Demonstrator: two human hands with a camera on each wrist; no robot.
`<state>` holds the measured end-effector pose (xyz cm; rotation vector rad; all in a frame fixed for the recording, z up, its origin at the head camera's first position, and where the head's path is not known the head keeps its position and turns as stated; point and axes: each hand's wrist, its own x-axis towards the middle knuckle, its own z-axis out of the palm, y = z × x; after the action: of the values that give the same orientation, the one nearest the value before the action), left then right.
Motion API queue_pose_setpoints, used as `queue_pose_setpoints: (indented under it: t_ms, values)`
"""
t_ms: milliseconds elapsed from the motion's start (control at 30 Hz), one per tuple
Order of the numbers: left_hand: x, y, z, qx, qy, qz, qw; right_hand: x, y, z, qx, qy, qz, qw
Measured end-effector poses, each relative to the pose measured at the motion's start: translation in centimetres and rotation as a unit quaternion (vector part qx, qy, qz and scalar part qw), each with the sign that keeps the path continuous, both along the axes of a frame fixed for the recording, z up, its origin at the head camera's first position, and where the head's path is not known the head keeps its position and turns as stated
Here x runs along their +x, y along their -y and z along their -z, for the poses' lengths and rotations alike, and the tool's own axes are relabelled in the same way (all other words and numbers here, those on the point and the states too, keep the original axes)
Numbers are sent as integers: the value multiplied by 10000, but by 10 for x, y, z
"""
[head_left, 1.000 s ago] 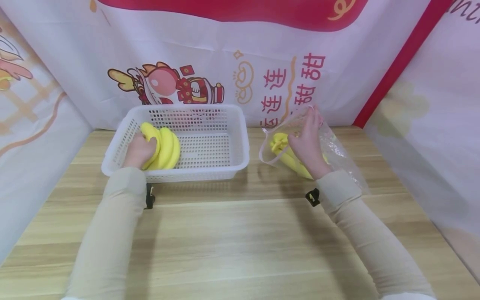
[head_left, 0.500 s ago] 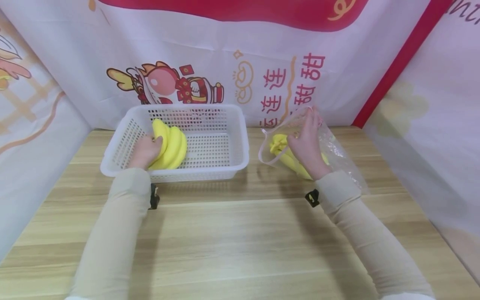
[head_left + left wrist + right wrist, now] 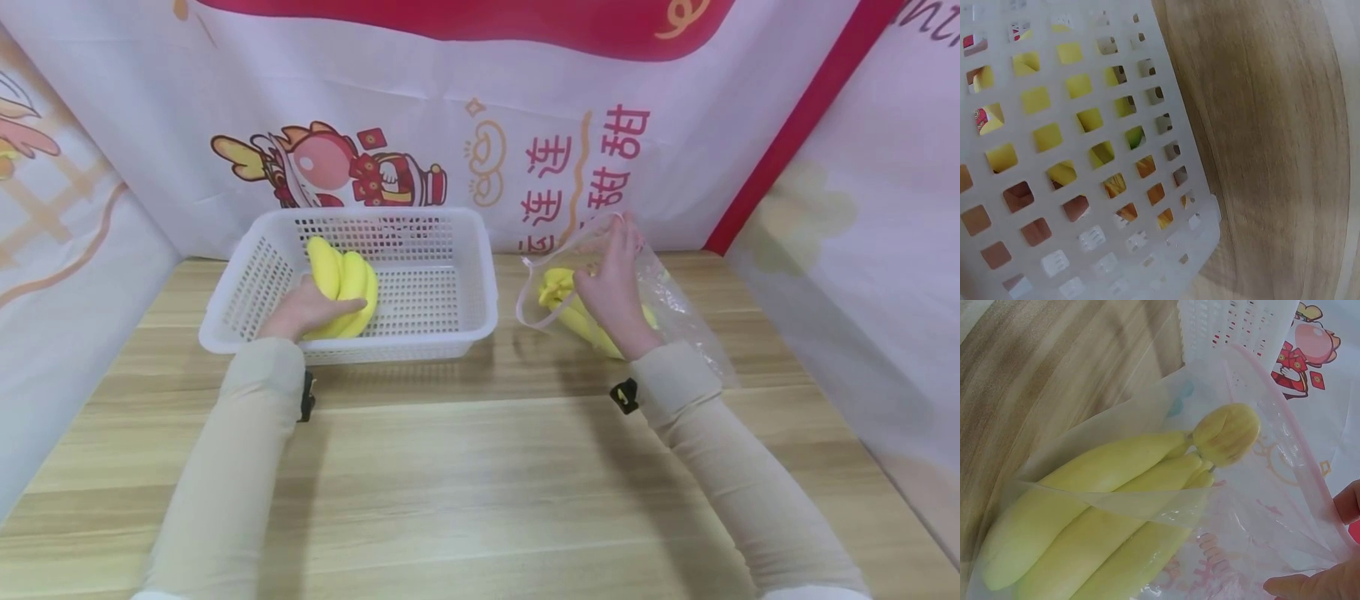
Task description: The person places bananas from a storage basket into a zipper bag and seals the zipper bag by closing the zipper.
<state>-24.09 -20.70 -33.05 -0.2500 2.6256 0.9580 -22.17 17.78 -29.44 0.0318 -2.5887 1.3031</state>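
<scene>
In the head view, my left hand (image 3: 306, 308) holds a yellow bunch of bananas (image 3: 348, 283) inside the white basket (image 3: 468, 337). Its thumb stretches across the near side of the bunch, while the other fingers are mostly hidden behind it. Through the holes of the basket wall (image 3: 1094, 178), the left wrist view shows yellow fruit and some skin. My right hand (image 3: 617, 287) pinches the pink-edged rim of a clear zip bag (image 3: 678, 304), keeping its mouth raised toward the basket. Another banana bunch (image 3: 1104, 481) lies in the bag, stem end near the mouth.
A wooden tabletop (image 3: 480, 483) carries the basket and bag. Behind them hangs a printed white cloth (image 3: 480, 100), close to the basket's back rim. More cloth walls border the table at left and right.
My left hand and the bananas have shifted right within the basket. The thumb has swung out from the left banana across the bunch. My right hand and the bag have stayed nearly still.
</scene>
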Motion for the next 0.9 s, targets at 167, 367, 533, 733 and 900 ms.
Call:
queue_pose_setpoints:
  t_ms: [167,367,533,733,900]
  values:
    - [0,-2,1,-28,-116,39,9999,-1,-1,1,-5,18,10,10000]
    - [1,-2,2,18,-516,212,9984,0,-2,1,-32,-24,17,10000]
    - [2,-2,3,-236,-554,260,9978,1,-3,2,12,-61,36,10000]
    - [2,-3,6,-618,-824,331,9941,2,-3,2,49,-58,42,10000]
    - [1,-5,7,-1130,-987,505,9874,3,-3,2,46,-59,14,10000]
